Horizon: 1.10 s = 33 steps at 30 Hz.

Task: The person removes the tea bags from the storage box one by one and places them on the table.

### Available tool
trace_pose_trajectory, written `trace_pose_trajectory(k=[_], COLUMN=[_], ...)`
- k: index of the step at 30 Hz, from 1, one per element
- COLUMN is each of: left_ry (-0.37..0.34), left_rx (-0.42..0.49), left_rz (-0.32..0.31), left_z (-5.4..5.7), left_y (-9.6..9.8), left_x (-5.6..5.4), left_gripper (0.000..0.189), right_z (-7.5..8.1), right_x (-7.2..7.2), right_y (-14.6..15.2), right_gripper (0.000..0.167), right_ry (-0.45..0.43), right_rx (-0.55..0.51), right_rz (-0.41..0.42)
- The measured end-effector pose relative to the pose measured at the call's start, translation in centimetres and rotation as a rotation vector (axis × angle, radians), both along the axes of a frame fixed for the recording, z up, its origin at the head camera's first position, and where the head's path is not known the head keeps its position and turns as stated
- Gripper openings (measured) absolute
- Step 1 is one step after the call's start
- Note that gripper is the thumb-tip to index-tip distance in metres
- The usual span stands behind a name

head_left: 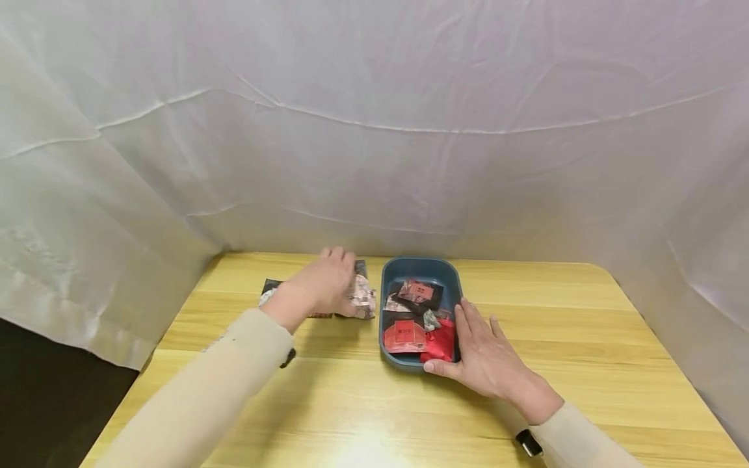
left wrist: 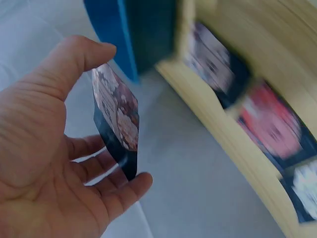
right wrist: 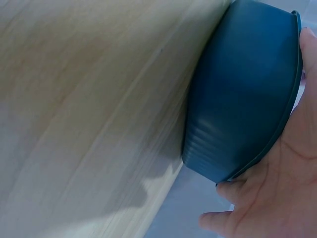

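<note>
My left hand (head_left: pixel 328 283) is at the back of the table, left of a blue plastic bin (head_left: pixel 391 261). In the left wrist view it pinches a small flat packet (left wrist: pixel 118 109) with a floral print and dark lower edge between thumb and fingers. My right hand (head_left: pixel 486 357) rests on the bin's right rim with fingers extended, its thumb at the near corner. The right wrist view shows that palm against the bin's outer wall (right wrist: pixel 242 89). Inside the bin lie several packets, among them a black-and-red packet (head_left: pixel 405 333) and a shiny red packet (head_left: pixel 439 341).
On the table (head_left: pixel 351 403), left of the bin, lie a pale-printed packet (left wrist: pixel 212 62), a red-printed packet (left wrist: pixel 275 126) and a white-patterned packet (left wrist: pixel 306 186), partly hidden by my left hand in the head view. A pale curtain (head_left: pixel 409 162) hangs along the back and sides.
</note>
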<state>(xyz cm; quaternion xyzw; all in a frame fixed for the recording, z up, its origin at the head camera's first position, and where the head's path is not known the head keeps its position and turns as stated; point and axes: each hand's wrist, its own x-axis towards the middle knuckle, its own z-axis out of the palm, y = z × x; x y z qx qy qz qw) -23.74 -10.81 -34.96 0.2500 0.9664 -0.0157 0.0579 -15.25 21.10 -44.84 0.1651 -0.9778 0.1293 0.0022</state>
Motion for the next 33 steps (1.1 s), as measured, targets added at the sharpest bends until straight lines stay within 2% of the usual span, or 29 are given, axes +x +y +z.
trace_pose_trajectory(k=[4, 8, 13, 17, 23, 33], left_ry=[-0.026, -0.020, -0.055, -0.082, -0.068, -0.145], left_rx=[0.059, 0.084, 0.054, 0.014, -0.054, -0.084], left_rz=[0.042, 0.089, 0.173, 0.220, 0.223, 0.296], left_z=[-0.2, -0.2, 0.3, 0.2, -0.9, -2.9], left_y=[-3.8, -7.5, -11.6, -14.3, -17.0, -19.1], left_x=[-0.6, -1.1, -1.4, -1.4, -1.4, -1.5], left_gripper=[0.102, 0.098, 0.106, 0.109, 0.100, 0.097], right_z=[-0.1, -0.1, -0.1, -0.1, 0.0, 0.0], right_x=[0.0, 0.0, -0.1, 0.0, 0.0, 0.1], right_y=[-0.1, -0.2, -0.3, -0.3, -0.2, -0.1], right_gripper=[0.133, 0.132, 0.132, 0.131, 0.132, 0.132], right_ry=[0.003, 0.005, 0.006, 0.008, 0.002, 0.003], right_rx=[0.001, 0.004, 0.003, 0.004, -0.001, 0.005], right_rz=[0.003, 0.002, 0.003, 0.005, -0.001, -0.003])
